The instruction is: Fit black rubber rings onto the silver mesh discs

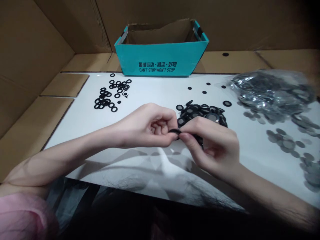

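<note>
So the teal box (160,60) sits at the far side of the white surface (155,91), open at the top, with "CAN'T STOP WON'T STOP" printed on the front. You get a look at its brown inner walls, but the front panel hides the bottom, so no clue what's in there. Over on the right there's a clear plastic bag (270,95) lying on its side, stuffed with a load of thin round bits, and grey discs (287,144) are scattered just beside it and down toward the near right.

Middle of the surface is the pile (200,111) of black-rimmed discs with grey centres — the right hand (215,145) is in front of it and covers part of the near side. One loose disc (227,103) lies just right of the pile, and a few small black dots (204,92) are dotted about behind it. Far left is a loose bunch of black rings (102,101), some overlapping. Cardboard (56,116) walls and flaps run along the left and back.

As for the hands, both are pinching the same black piece (175,131) between thumb and finger, right at the pile's near left edge. Left hand (156,128) has its other fingers curled in, and the fingertips of the two nearly meet.
</note>
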Available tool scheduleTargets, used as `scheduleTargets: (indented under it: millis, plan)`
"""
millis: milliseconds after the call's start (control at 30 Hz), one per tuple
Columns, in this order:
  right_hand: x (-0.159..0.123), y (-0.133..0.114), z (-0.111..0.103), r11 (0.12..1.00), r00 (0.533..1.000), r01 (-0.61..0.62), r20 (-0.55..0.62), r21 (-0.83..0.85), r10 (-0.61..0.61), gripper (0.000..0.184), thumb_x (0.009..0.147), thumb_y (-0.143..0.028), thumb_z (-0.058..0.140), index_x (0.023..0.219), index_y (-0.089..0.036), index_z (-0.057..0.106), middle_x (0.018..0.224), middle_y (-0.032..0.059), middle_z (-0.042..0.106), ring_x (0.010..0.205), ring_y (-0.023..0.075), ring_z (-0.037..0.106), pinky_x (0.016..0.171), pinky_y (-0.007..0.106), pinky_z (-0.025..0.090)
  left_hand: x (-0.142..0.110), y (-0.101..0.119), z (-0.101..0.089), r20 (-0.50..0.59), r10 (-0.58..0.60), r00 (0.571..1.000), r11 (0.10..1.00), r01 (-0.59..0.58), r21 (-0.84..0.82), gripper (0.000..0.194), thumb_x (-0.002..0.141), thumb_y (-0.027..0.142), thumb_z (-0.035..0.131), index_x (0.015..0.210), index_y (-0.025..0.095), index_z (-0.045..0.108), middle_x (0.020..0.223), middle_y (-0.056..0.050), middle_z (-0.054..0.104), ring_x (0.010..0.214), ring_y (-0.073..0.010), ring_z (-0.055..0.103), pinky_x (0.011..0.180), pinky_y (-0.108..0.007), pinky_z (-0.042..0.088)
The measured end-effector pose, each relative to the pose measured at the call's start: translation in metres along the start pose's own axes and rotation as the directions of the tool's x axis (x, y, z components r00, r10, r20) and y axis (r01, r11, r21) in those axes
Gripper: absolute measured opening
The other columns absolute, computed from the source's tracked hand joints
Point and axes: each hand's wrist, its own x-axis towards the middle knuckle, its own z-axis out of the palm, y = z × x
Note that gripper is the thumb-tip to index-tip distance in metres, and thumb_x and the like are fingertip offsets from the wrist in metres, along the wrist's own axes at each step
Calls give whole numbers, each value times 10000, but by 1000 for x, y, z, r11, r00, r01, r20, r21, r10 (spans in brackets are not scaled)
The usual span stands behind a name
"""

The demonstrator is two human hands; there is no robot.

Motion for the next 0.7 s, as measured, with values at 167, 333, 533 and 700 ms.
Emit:
scheduleTargets:
  millis: [167,333,533,700]
  plan:
    - [0,-1,3,998,999,-46,14,42,45,120,871,-105,573,803,-205,568,666,-1,575,620,113,518,581,278,398,-1,3,-7,-6,-22,1000,1000,22,3,72,763,112,660,722,102,601,595,30,555,539,-50,512,479,-142,424]
    - [-2,0,3,886,926,-363,6,289,377,162,921,-234,557,763,-209,588,676,-7,556,623,107,493,554,256,371,0,-3,-4,-90,94,992,995,-98,-38,238,760,198,748,929,85,624,692,3,624,623,-87,607,574,-188,531]
    - [-1,1,4,482,784,-564,251,670,568,279,854,-432,660,695,-209,606,655,-9,537,637,114,488,576,249,373,0,-9,3,-171,355,919,931,-332,149,223,780,181,760,940,78,644,780,-42,704,679,-84,663,654,-162,558]
    - [0,-3,7,283,730,-594,357,753,582,316,825,-422,695,654,-181,585,608,-12,504,595,99,454,572,242,355,-3,-7,6,-177,358,917,929,-330,166,200,797,216,752,877,75,636,758,-56,721,655,-96,672,626,-166,563]
